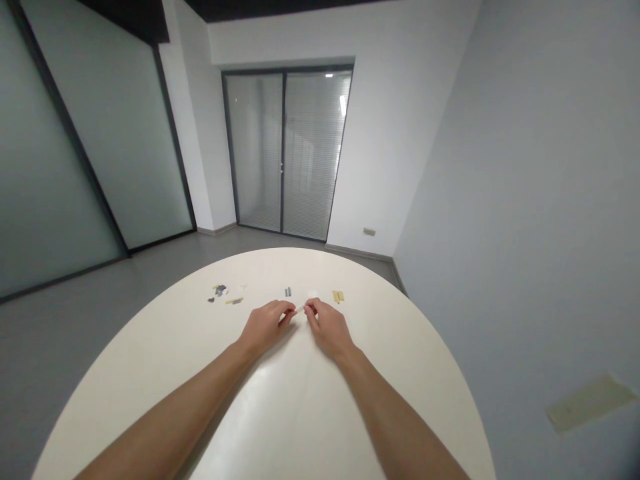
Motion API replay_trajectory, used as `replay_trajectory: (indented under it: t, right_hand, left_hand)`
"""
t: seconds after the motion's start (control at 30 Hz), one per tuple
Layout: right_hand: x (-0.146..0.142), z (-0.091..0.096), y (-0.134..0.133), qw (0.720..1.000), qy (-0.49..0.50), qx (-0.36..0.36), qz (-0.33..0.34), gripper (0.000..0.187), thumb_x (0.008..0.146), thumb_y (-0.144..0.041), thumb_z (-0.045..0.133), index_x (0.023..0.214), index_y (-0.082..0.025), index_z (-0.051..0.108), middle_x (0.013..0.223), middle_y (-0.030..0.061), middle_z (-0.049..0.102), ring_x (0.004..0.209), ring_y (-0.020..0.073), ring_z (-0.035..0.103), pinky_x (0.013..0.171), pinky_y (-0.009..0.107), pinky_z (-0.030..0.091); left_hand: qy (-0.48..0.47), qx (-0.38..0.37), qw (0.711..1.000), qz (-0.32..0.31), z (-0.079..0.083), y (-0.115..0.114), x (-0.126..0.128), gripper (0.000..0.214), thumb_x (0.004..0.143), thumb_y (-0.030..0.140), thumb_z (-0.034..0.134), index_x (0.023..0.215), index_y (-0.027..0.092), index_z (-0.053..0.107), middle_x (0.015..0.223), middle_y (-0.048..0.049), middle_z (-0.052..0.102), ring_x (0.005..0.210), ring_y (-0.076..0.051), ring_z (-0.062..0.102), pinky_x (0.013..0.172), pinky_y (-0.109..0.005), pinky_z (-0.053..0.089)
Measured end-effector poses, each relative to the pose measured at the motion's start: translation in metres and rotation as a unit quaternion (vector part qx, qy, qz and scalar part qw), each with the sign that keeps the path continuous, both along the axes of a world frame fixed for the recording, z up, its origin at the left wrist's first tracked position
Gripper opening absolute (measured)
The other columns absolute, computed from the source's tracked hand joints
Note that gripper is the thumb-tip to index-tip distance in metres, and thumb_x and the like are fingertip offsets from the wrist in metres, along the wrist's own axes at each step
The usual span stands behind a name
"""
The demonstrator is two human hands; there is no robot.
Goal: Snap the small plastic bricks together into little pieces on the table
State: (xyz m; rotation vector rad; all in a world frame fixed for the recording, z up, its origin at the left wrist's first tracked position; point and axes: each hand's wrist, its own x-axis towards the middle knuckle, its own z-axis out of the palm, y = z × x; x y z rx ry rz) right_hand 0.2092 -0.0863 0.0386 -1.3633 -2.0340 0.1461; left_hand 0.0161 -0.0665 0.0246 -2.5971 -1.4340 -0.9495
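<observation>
From the head view, the left hand [265, 327] and right hand [330, 328] nearly close on a small white piece [300, 309], fingers hiding most of it, on the cream round table [280, 400]. Scattered small parts [220, 292] lie upper left, a grey strip [288, 292] and a tan strip [338, 297] ahead; any markings are too small to read.

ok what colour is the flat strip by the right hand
Pale yellow flat strip, head view.

The table [300, 420] is smooth, glossy laminate. The floor [65, 353] and painted wall [500, 200] look matt. The glass panels [105, 133] are frosted, set in dark metal frames [283, 153]. The small pieces [220, 291] look like plastic, though their finish is too small to tell.
</observation>
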Motion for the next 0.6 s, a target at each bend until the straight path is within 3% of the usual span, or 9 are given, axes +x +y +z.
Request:
replay_trajectory:
  t: [0.6]
  right_hand:
    - [0.0012, -0.0022, 0.0009, 0.999, 0.017, 0.015, 0.027, 0.020, 0.100, -0.032, 0.044, 0.105, -0.024, 0.062, 0.101, 0.0026, 0.069, 0.092, 0.0160, 0.062, 0.081, 0.027, 0.044]
  left_hand:
    - [-0.015, 0.016, 1.000, 0.008, 0.0035, -0.0044, 0.0007, 0.016, 0.092, 0.030, 0.050, 0.098, 0.024, 0.063, 0.092, -0.0021, 0.072, 0.083, -0.017, 0.067, 0.071, -0.027, 0.049]
